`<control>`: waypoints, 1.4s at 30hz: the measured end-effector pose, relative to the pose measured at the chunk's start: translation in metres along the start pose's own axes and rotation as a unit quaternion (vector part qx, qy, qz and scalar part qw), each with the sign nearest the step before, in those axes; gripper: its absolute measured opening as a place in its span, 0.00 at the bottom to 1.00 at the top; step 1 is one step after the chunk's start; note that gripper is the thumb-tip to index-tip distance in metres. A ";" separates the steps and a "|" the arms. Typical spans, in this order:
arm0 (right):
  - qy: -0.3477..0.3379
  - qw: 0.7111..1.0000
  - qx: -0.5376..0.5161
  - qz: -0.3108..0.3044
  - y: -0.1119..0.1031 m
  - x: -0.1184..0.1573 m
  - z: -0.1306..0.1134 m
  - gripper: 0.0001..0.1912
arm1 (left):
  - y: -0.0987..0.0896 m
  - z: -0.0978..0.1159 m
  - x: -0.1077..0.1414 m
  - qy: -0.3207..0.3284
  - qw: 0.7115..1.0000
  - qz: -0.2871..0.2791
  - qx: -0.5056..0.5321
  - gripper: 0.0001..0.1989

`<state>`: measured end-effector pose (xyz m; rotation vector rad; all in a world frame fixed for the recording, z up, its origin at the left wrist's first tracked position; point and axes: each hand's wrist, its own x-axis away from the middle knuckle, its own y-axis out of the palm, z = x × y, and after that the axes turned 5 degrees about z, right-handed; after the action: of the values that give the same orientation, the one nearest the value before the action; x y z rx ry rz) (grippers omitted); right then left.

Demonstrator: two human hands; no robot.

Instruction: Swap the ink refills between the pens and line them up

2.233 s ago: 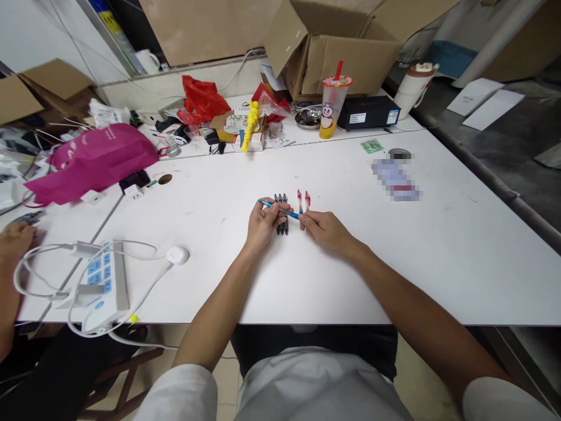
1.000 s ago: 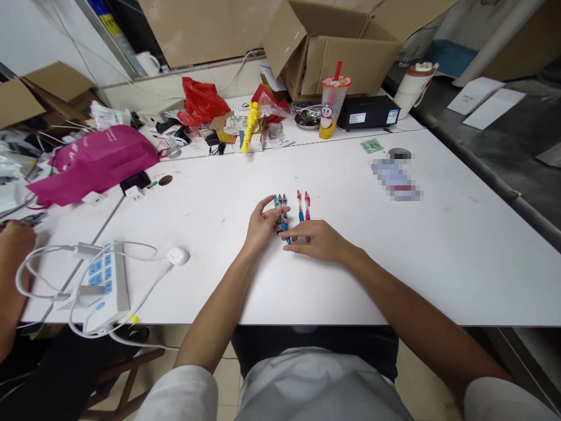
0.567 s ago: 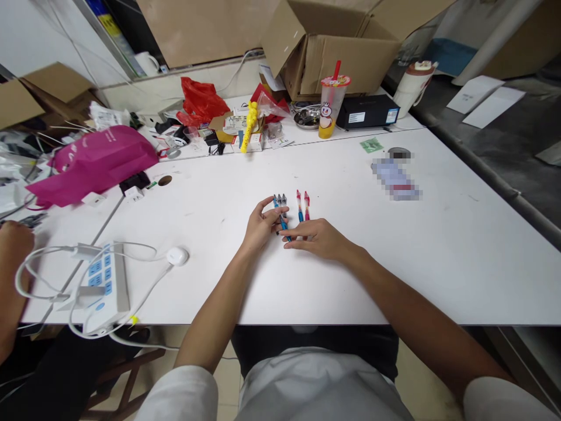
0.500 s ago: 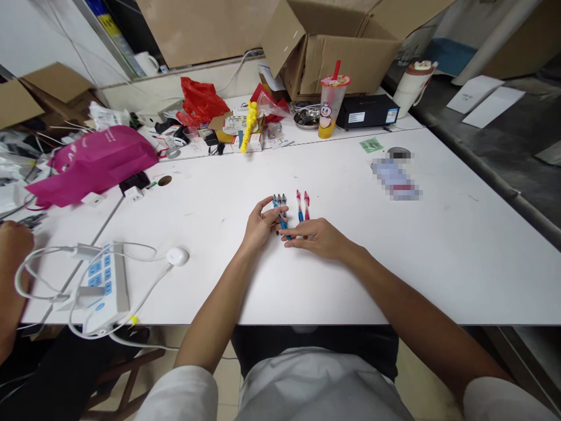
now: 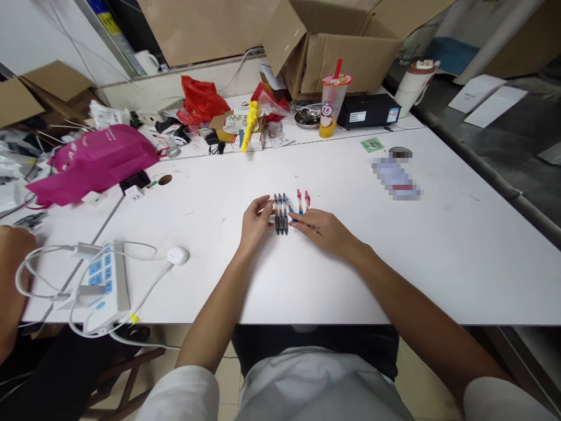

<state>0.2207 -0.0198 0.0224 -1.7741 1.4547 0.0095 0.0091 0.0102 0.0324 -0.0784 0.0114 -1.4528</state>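
Several black pens (image 5: 281, 221) lie side by side on the white table, pointing away from me. At their left edge is my left hand (image 5: 256, 222), fingers bent and drawn together beside the row; whatever is between them is hidden. To the right of the row, my right hand (image 5: 322, 228) pinches a blue pen (image 5: 288, 204) between thumb and fingers, its far end tilted toward the black pens. Just beyond that hand lie two pens with pink tops, one partly blue (image 5: 300, 199) and one pink (image 5: 307, 199), their near ends partly covered.
A power strip (image 5: 107, 286) with white cables lies on the left, near another person's arm (image 5: 13, 280). A magenta bag (image 5: 99, 155) sits behind it. Along the back are a drink cup (image 5: 332, 105), a black box (image 5: 368, 111) and a large cardboard box (image 5: 346, 64).
My left hand has drawn back to the left, uncovering the black pens. My right hand has shifted slightly up and right, with the blue pen now on the right side of the row.
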 end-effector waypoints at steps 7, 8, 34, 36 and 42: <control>-0.048 0.992 0.116 -0.006 0.003 0.000 0.006 0.20 | 0.002 -0.001 0.000 0.036 0.999 -0.011 -0.036 0.12; -0.053 0.990 0.132 -0.013 0.003 0.000 0.007 0.20 | 0.002 -0.001 -0.001 0.036 0.999 -0.013 -0.036 0.11; -0.096 0.967 0.231 -0.043 0.010 -0.001 0.013 0.09 | 0.004 -0.016 0.002 0.138 0.978 -0.025 -0.155 0.08; -0.091 0.968 0.229 -0.046 0.011 -0.001 0.012 0.09 | 0.004 -0.018 0.001 0.140 0.979 -0.026 -0.145 0.08; -0.072 0.976 0.204 -0.040 0.007 0.000 0.009 0.10 | 0.003 -0.019 0.000 0.135 0.978 -0.028 -0.155 0.08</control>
<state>0.2196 -0.0140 0.0126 -1.4609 1.1816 -0.1850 0.0112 0.0095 0.0136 -0.1367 0.4623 -1.4987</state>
